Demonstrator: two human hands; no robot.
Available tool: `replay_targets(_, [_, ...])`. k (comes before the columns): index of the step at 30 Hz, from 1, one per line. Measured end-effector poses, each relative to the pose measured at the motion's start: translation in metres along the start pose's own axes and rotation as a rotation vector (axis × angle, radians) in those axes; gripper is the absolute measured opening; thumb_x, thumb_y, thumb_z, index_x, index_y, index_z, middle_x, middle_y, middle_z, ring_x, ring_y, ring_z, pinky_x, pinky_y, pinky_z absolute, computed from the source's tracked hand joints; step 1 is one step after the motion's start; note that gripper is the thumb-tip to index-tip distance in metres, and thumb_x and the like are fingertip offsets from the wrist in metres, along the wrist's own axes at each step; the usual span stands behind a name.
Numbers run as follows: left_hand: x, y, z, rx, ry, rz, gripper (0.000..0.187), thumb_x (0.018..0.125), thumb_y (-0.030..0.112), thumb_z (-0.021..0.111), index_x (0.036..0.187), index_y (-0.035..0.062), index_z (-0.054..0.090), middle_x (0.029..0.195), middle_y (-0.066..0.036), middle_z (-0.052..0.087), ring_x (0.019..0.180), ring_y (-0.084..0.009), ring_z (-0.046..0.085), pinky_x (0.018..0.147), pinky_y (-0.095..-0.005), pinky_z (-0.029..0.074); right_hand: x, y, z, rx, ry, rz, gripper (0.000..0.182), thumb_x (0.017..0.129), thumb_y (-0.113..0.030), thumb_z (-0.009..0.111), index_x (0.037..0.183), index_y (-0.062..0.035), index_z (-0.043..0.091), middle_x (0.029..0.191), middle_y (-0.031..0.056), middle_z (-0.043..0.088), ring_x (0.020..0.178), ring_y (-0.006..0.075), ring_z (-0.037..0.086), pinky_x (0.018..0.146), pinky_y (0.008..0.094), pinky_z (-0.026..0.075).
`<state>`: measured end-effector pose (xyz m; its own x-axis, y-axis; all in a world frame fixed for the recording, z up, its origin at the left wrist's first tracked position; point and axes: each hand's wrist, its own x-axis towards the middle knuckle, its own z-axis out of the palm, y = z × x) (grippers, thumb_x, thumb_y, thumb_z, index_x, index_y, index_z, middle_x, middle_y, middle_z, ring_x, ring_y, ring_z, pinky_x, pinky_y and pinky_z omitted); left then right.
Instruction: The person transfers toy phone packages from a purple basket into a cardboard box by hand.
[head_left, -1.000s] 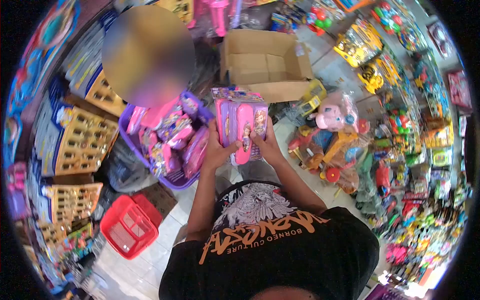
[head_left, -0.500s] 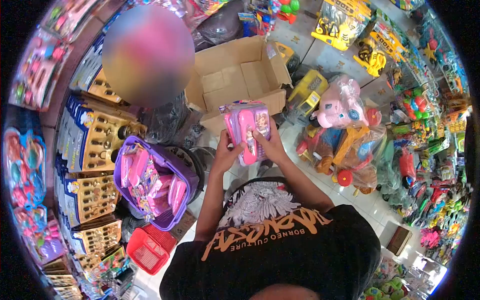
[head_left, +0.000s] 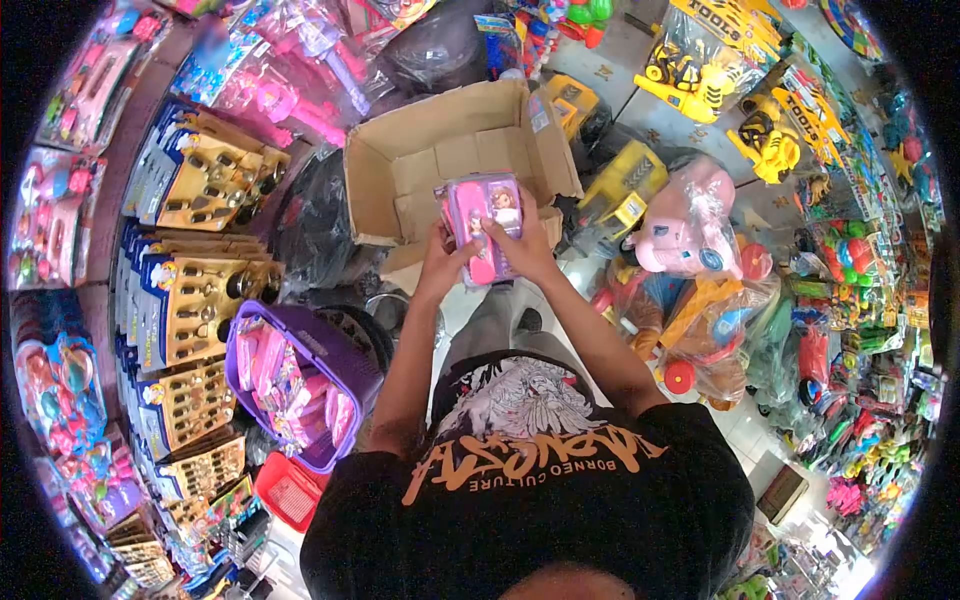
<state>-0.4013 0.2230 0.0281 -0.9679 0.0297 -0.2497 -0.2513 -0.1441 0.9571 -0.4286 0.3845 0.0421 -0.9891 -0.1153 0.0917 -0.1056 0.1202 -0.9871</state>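
Note:
A stack of pink and purple pencil cases (head_left: 482,218) with a printed cartoon figure is held in front of my body, at the near side of an open cardboard box (head_left: 440,150). My left hand (head_left: 447,262) grips the stack's left side, thumb over the top case. From the right, my right hand (head_left: 527,248) clasps it, its thumb also resting on the front. The fingers underneath are hidden. To my left stands a purple basket (head_left: 345,375) holding several similar pink packages (head_left: 290,385).
Carded kitchen toy sets (head_left: 200,295) hang at the left. A red basket (head_left: 290,492) sits beside the purple one. On the right are a pink wrapped ride-on toy (head_left: 690,225), a yellow toy vehicle (head_left: 625,185) and hanging tool packs (head_left: 690,65). Grey-trousered legs (head_left: 500,330) stand below my hands.
Both hands have moved forward and slightly left with the pencil cases, which now overlap the cardboard box's near side more. The surroundings have shifted a little in view.

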Motion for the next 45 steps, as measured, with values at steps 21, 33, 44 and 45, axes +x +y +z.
replay_targets(21, [0.281,-0.182,-0.015,-0.163,-0.061,-0.109,0.069,0.074,0.022,0.069,0.120,-0.0025,0.024,0.107,-0.017,0.052,0.092,-0.0215,0.055,0.080,-0.0312,0.045,0.151,0.097,-0.062,-0.826,0.284,0.217,0.063,0.071,-0.018,0.064,0.125,-0.0042,0.034,0.114,0.0229,0.049,0.103,0.0409,0.048,0.088,0.0441,0.039])
replay_targets(33, [0.290,-0.241,0.020,0.778,0.225,0.020,0.088,0.068,0.042,0.067,0.132,-0.0020,0.026,0.118,-0.026,0.047,0.107,-0.0384,0.049,0.095,-0.0418,0.036,0.148,0.103,-0.066,-0.669,0.098,0.453,0.062,0.077,-0.008,0.053,0.132,-0.0016,0.026,0.119,0.0263,0.047,0.106,0.0408,0.049,0.088,0.0413,0.042])
replay_targets(44, [0.265,-0.175,0.028,0.271,0.222,0.059,0.082,0.069,0.020,0.072,0.133,0.0016,0.026,0.125,-0.020,0.045,0.113,-0.0311,0.046,0.097,-0.0381,0.035,0.143,0.120,-0.070,-0.743,0.086,0.272,0.068,0.079,-0.011,0.055,0.135,-0.0036,0.018,0.123,0.0254,0.045,0.111,0.0399,0.047,0.091,0.0402,0.040])
replay_targets(45, [0.264,-0.177,0.030,0.251,0.247,0.104,0.077,0.071,0.018,0.071,0.132,0.0017,0.028,0.123,-0.019,0.046,0.113,-0.0295,0.046,0.095,-0.0373,0.037,0.145,0.113,-0.071,-0.674,0.060,0.339,0.070,0.078,-0.011,0.057,0.135,-0.0046,0.018,0.122,0.0246,0.046,0.110,0.0382,0.048,0.091,0.0400,0.040])
